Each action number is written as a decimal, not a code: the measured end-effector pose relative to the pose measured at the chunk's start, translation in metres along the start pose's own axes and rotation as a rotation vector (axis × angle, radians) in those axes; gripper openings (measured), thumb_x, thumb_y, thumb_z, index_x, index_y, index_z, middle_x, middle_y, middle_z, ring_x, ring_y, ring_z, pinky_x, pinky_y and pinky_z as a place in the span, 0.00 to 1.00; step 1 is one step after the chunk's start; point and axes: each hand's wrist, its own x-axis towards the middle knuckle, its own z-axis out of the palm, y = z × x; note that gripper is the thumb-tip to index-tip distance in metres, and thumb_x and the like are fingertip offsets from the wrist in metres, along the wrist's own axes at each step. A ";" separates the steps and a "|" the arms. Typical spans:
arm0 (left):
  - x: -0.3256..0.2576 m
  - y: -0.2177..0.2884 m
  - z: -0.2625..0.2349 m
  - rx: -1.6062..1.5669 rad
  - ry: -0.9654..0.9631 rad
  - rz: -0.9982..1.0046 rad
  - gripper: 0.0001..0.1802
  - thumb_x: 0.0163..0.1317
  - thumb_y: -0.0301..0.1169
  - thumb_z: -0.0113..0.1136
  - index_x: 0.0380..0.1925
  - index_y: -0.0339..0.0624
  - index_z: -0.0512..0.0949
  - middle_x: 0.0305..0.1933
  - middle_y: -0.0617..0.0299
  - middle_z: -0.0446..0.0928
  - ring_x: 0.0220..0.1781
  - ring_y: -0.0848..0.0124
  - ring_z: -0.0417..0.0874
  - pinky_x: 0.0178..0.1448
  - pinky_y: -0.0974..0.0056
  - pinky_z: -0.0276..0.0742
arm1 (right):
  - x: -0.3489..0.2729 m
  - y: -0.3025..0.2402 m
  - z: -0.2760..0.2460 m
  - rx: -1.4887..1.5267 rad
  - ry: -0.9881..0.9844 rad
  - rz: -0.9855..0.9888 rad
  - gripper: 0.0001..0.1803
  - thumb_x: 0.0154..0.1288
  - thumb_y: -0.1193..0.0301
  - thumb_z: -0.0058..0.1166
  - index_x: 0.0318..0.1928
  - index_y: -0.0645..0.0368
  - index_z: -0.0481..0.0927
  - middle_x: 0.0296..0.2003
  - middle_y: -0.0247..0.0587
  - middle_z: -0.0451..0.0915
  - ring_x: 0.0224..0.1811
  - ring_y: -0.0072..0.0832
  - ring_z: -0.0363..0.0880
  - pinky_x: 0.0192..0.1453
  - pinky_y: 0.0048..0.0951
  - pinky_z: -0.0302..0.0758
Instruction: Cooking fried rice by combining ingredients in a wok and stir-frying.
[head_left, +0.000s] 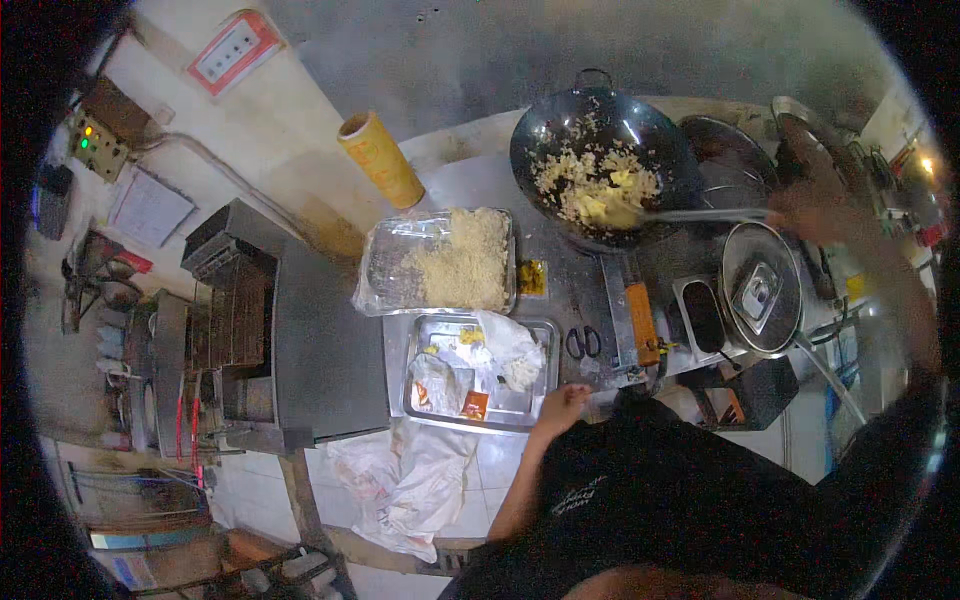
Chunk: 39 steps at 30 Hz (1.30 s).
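Note:
A dark wok (545,125) at the far side holds pale grains and soft yellow lumps (610,200). From the right, my right hand (800,212) grips the handle of a long metal cooking utensil (710,214). Its head sits among the grains, so whether it is a ladle or a spatula is hidden; hand and handle are blurred. My left hand (566,398) is closed in a loose fist at the counter's near edge. It is beside the right corner of a metal tray (400,385) holding white plastic bags (515,350) and small packets; nothing shows in its fingers.
A plastic-lined tray (365,285) of pale grains lies left of the wok, near a yellow cylinder (382,160). Black-handled scissors (583,343), a rectangular container (700,315) and a round strainer (745,325) lie nearer me. A crumpled white sack (405,480) hangs below.

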 end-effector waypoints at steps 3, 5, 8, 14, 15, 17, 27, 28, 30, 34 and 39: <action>0.030 0.016 0.034 0.059 -0.270 -0.149 0.21 0.58 0.45 0.47 0.31 0.36 0.74 0.28 0.55 0.76 0.28 0.66 0.76 0.34 0.62 0.70 | 0.016 -0.015 0.059 0.433 -0.007 0.033 0.19 0.58 0.57 0.46 0.39 0.60 0.76 0.37 0.55 0.75 0.44 0.44 0.73 0.52 0.44 0.65; 0.037 0.017 0.058 0.059 -0.361 -0.261 0.21 0.58 0.46 0.46 0.31 0.36 0.74 0.29 0.56 0.76 0.27 0.67 0.76 0.34 0.63 0.71 | 0.027 0.001 0.043 0.451 -0.001 0.049 0.17 0.59 0.59 0.46 0.35 0.61 0.77 0.31 0.53 0.77 0.37 0.42 0.76 0.46 0.42 0.69; 0.043 0.015 0.075 -0.163 -0.374 -0.305 0.24 0.58 0.50 0.44 0.28 0.38 0.75 0.30 0.63 0.77 0.23 0.70 0.74 0.27 0.67 0.69 | 0.013 0.024 -0.009 0.224 -0.024 0.120 0.15 0.58 0.61 0.46 0.35 0.61 0.77 0.26 0.51 0.77 0.31 0.41 0.77 0.40 0.40 0.72; 0.051 0.030 0.102 -0.149 -0.271 -0.262 0.23 0.56 0.51 0.49 0.28 0.40 0.77 0.26 0.65 0.76 0.21 0.76 0.71 0.25 0.70 0.67 | 0.062 0.045 0.052 0.361 -0.059 -0.059 0.14 0.60 0.62 0.44 0.38 0.56 0.77 0.31 0.50 0.76 0.32 0.46 0.76 0.39 0.42 0.72; 0.047 0.031 0.108 -0.172 -0.212 -0.213 0.23 0.55 0.51 0.51 0.28 0.40 0.78 0.25 0.65 0.76 0.21 0.78 0.70 0.25 0.71 0.66 | 0.082 0.052 0.093 0.634 -0.023 -0.005 0.14 0.61 0.62 0.42 0.39 0.56 0.76 0.33 0.51 0.76 0.31 0.47 0.75 0.38 0.43 0.72; 0.049 0.014 0.106 -0.085 -0.215 -0.203 0.24 0.55 0.52 0.52 0.27 0.39 0.78 0.24 0.67 0.76 0.21 0.79 0.70 0.25 0.73 0.66 | 0.086 0.054 0.112 0.603 0.112 -0.148 0.15 0.63 0.62 0.40 0.38 0.58 0.75 0.34 0.52 0.75 0.31 0.48 0.75 0.37 0.44 0.71; 0.050 -0.002 0.111 -0.261 -0.212 -0.265 0.23 0.55 0.52 0.51 0.32 0.42 0.78 0.30 0.69 0.78 0.23 0.81 0.69 0.25 0.74 0.64 | 0.084 -0.019 0.162 0.683 -0.074 -0.188 0.17 0.64 0.63 0.35 0.34 0.65 0.72 0.28 0.56 0.74 0.32 0.52 0.74 0.36 0.47 0.70; 0.046 0.007 0.111 -0.328 -0.209 -0.331 0.21 0.55 0.51 0.52 0.30 0.45 0.78 0.29 0.70 0.77 0.23 0.81 0.69 0.25 0.74 0.63 | 0.087 -0.012 0.189 0.334 0.150 -0.454 0.18 0.63 0.63 0.35 0.30 0.65 0.72 0.26 0.56 0.74 0.32 0.51 0.74 0.36 0.47 0.70; 0.051 0.001 0.111 -0.351 -0.211 -0.335 0.20 0.55 0.51 0.52 0.30 0.45 0.78 0.28 0.71 0.76 0.24 0.81 0.69 0.26 0.75 0.63 | 0.084 0.018 0.170 0.283 0.068 -0.344 0.17 0.63 0.62 0.37 0.33 0.64 0.73 0.28 0.54 0.74 0.32 0.48 0.74 0.36 0.45 0.71; 0.045 0.004 0.110 -0.372 -0.205 -0.387 0.19 0.57 0.49 0.51 0.33 0.46 0.77 0.28 0.71 0.76 0.25 0.80 0.68 0.27 0.74 0.64 | 0.061 0.070 0.082 0.252 0.137 -0.033 0.18 0.61 0.59 0.42 0.39 0.63 0.73 0.33 0.52 0.75 0.36 0.42 0.75 0.40 0.41 0.71; 0.039 0.022 0.087 -0.235 -0.323 -0.457 0.31 0.56 0.59 0.41 0.40 0.43 0.76 0.32 0.67 0.77 0.24 0.77 0.73 0.27 0.73 0.67 | 0.007 0.082 0.016 0.374 0.085 0.025 0.22 0.61 0.56 0.42 0.41 0.63 0.74 0.35 0.50 0.76 0.38 0.41 0.76 0.42 0.40 0.71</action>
